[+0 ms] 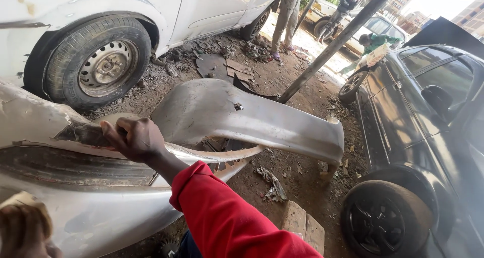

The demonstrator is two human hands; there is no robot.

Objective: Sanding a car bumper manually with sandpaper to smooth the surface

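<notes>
A detached silver car bumper point(227, 117) fills the left and centre of the frame, sweeping from the lower left up to a curled end at centre right, above the dirt floor point(302, 172). The right hand point(132, 137), in a red sleeve point(227, 217), is closed around a jagged inner edge of the bumper at centre left. The left hand point(22, 227) sits at the lower left corner, blurred, seemingly curled around a pale pad or block; I cannot tell its grip for sure. The bumper looks like thin moulded plastic: probably light for its size, springy, awkwardly long, with torn edges that could cut. The thicker rolled rim seems the safer hold. A white car point(101, 16) stands at upper left, a dark car point(418, 137) at right.
</notes>
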